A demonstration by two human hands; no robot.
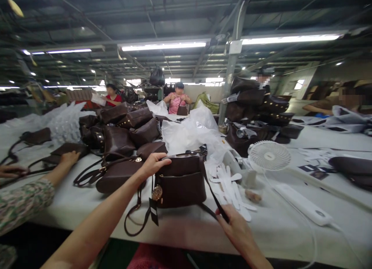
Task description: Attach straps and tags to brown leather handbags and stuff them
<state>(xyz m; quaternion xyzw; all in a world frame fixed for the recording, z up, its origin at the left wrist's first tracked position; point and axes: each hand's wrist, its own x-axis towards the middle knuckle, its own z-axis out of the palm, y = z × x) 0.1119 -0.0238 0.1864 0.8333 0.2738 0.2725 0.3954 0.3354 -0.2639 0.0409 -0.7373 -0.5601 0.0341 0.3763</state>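
Head camera shows a dark brown bag (181,187) upright at the near edge of the white surface (95,213), about halfway along the part that is seen. The left hand (152,164) grasps the upper left corner of this bag, with the thumb lying on its top. The right hand (232,222) is closed on the strap (213,191), which comes down from the right side of the bag. At its left side hang a round ornament (157,192) and a black tag (154,211).

Just to the left lies another brown bag (116,178), and behind it is a pile of brown bags (124,129). White plastic wrapping (188,135) lies behind the held bag. To the right are white strips (229,187), a small white fan (269,155) and a white power strip (305,207). At the left edge of the view, a co-worker's hand (69,158) touches a dark flat bag (62,151). Across the surface, a person in pink (177,102) holds a small dark item (182,110).
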